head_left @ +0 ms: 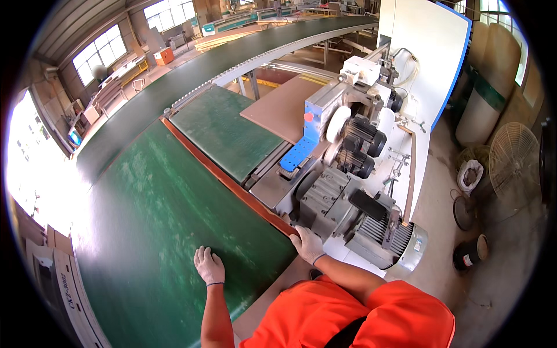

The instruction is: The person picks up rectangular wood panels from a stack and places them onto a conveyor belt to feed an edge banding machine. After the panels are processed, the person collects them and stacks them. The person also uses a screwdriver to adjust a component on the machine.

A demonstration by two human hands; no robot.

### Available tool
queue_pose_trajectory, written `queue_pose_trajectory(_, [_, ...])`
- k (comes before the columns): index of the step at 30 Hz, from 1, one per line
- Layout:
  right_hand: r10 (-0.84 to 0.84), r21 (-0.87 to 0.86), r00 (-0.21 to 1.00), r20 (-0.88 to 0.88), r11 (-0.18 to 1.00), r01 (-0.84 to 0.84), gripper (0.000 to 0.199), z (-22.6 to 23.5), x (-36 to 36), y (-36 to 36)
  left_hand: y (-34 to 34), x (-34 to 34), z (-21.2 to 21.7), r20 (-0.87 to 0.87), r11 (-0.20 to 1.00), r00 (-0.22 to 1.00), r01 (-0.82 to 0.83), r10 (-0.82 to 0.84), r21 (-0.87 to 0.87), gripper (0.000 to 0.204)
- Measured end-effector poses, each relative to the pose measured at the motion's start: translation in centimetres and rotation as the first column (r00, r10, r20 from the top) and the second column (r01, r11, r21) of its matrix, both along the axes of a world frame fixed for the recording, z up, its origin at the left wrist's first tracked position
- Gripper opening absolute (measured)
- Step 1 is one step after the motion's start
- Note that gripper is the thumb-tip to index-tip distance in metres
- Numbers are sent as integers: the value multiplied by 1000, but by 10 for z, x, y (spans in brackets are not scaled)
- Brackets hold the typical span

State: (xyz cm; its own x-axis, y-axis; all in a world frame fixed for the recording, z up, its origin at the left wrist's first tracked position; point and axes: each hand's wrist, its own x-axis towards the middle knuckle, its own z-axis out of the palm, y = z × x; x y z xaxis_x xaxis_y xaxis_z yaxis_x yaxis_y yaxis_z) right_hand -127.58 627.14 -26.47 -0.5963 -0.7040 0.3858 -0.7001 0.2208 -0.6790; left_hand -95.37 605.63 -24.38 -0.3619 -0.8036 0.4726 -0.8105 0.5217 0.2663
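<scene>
My left hand (209, 265), in a pale knit glove, lies flat on a wide green conveyor belt (168, 209) with its fingers stretched forward. My right hand (308, 245), gloved the same way, is closed round the near end of a long reddish-brown strip (229, 184). That strip runs along the right edge of the belt, away from me toward the far left. Part of its near end is hidden under my fingers. Just right of that hand stands a grey machine with a gearbox and motor (380, 232).
Beyond the strip lies a second green surface (229, 130) with a brown board (284, 107) next to it. A blue bracket (301, 152) and white wheels (338, 124) belong to the machine. A roller-edged conveyor (232, 52) crosses behind. At right stand a fan (514, 156) and a black bucket (471, 253).
</scene>
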Motion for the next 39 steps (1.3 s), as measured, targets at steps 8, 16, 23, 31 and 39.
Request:
queue_pose_trajectory(8, [-21,8,997,72,1000,20,36,34,-40,-31,8,3,1,0,1000,1000,-12,12,12,32])
queue_pose_trajectory(16, [-13,100,926,-376,993,55,50,52,-106,-108,32,6,5,-6,998,998,-59,59,11,32])
queue_pose_trajectory(23, [151,288,878,-455,958,-15,55,60,-103,-157,51,2,10,-16,995,995,-93,94,20,33])
queue_pose_trajectory(31, [284,413,829,-481,908,-71,31,58,-54,-194,65,2,14,-76,993,990,-112,116,47,33])
queue_pose_trajectory(39, [311,299,764,-566,940,-161,37,58,17,-197,108,-4,20,-317,993,948,0,37,114,31])
